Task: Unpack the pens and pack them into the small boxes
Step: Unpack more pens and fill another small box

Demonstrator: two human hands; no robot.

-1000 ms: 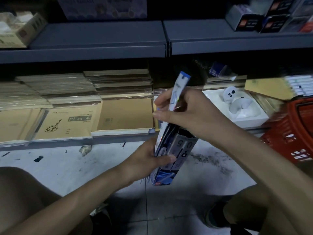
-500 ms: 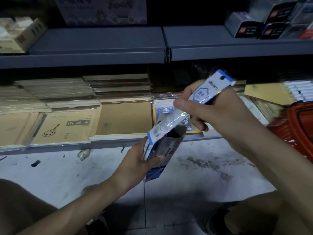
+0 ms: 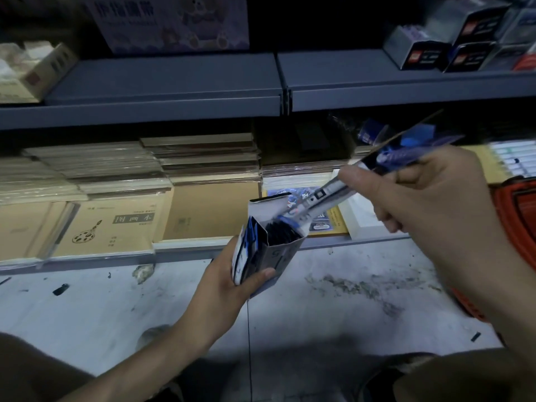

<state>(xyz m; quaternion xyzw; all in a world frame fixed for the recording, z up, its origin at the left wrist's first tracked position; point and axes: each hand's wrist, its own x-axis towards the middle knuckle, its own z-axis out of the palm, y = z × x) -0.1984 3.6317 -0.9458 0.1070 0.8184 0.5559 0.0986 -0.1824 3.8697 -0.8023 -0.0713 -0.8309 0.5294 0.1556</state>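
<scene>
Though open, box (image 3: 282,256) w/ pens (image 3: 280,235)

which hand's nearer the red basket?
Right. Right hand, gripping a pen pack, is just left of the red basket; left hand holds the small box farther left.

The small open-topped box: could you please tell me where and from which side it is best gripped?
Take the small box by its lower half, from below and the left, as the left hand does, fingers wrapped round its walls. Its top is open, flap raised, and the pen packet in the right hand slants down to the mouth; gripping there would likely block it.
</scene>
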